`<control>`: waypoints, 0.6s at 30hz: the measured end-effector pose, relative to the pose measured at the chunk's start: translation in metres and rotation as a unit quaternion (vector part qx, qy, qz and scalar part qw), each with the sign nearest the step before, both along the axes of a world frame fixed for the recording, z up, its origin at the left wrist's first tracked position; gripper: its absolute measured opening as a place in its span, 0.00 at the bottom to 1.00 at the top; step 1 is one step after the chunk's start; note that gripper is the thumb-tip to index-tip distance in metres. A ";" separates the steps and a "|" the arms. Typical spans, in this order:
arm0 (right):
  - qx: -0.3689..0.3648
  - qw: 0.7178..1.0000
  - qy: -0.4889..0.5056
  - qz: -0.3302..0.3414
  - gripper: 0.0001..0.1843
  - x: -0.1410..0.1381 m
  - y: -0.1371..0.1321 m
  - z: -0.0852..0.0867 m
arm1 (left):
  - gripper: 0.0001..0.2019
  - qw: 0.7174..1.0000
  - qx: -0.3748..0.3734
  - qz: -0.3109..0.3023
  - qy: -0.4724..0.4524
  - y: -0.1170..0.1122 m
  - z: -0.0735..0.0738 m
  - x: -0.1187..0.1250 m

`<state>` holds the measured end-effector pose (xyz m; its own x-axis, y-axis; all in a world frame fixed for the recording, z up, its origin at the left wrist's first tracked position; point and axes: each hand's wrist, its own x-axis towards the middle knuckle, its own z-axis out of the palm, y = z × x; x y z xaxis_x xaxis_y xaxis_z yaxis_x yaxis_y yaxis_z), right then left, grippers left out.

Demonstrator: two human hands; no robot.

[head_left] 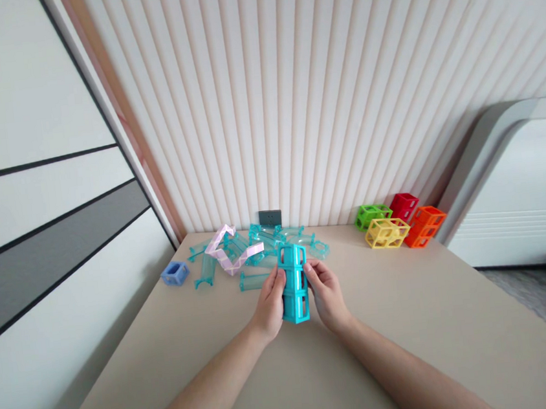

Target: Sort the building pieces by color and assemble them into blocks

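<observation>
A teal stack of open-frame cubes [294,284] is held upright above the middle of the beige table [413,333]. My left hand [270,306] grips its left side with the fingers curled round it. On the stack's right side, my right hand [326,293] is closed on it in the same way. Just behind the stack lie several clear teal track pieces [262,241] and a pale pink zigzag piece [232,251].
A blue frame cube [175,273] sits at the left of the table. Green [372,215], yellow [386,232], red [404,205] and orange [425,225] frame cubes cluster at the back right. A grey wall socket [270,218] sits on the ribbed wall. White furniture [515,192] stands at the right.
</observation>
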<state>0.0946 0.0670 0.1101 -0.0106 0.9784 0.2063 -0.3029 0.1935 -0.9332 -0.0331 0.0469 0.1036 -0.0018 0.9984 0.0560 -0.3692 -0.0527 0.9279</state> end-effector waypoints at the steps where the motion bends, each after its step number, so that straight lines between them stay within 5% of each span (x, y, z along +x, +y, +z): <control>1: 0.003 1.000 0.004 -0.001 0.19 0.000 0.000 0.000 | 0.27 1.000 0.000 -0.006 -0.001 0.000 0.000 -0.001; 18: 0.048 0.992 -0.109 0.036 0.23 -0.002 -0.004 0.006 | 0.24 0.975 0.098 0.121 0.158 0.000 0.005 -0.001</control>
